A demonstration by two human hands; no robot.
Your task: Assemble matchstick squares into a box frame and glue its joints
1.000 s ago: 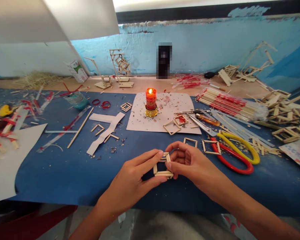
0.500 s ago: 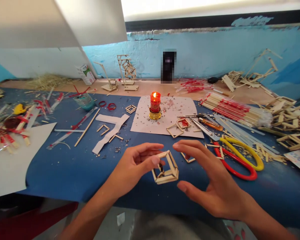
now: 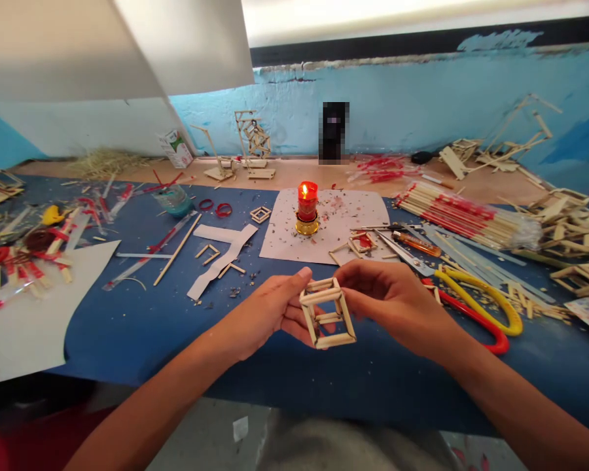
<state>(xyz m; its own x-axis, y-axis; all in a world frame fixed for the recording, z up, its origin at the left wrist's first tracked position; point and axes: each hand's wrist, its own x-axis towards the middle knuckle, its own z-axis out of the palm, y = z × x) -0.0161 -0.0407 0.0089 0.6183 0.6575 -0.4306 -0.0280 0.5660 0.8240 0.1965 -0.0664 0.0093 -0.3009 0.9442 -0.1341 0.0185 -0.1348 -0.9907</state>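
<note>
A small open cube frame (image 3: 334, 341) of thin wooden sticks is held above the blue table in front of me. My left hand (image 3: 272, 304) supports it from the left, fingers underneath and thumb raised along its side. At the cube's right upper edge, my right hand (image 3: 397, 301) grips it between thumb and curled fingers. Some dark marks show at the cube's joints. Beyond my hands, a lit red candle (image 3: 307, 199) stands in a gold-coloured holder on white paper (image 3: 279, 245) strewn with dark crumbs. Flat stick squares (image 3: 341, 252) lie near the paper's front edge.
Scissors (image 3: 488, 301) with red and yellow handles lie right of my right hand, near an orange-handled cutter (image 3: 415, 243). Bagged sticks (image 3: 466, 212) lie behind them. A glass (image 3: 174, 199) and folded paper strip (image 3: 226, 258) are on the left. Stick models (image 3: 255, 144) stand by the wall.
My right hand has closed from spread fingers onto the cube frame's right side. The cube has turned, and my left fingers have shifted beneath it.
</note>
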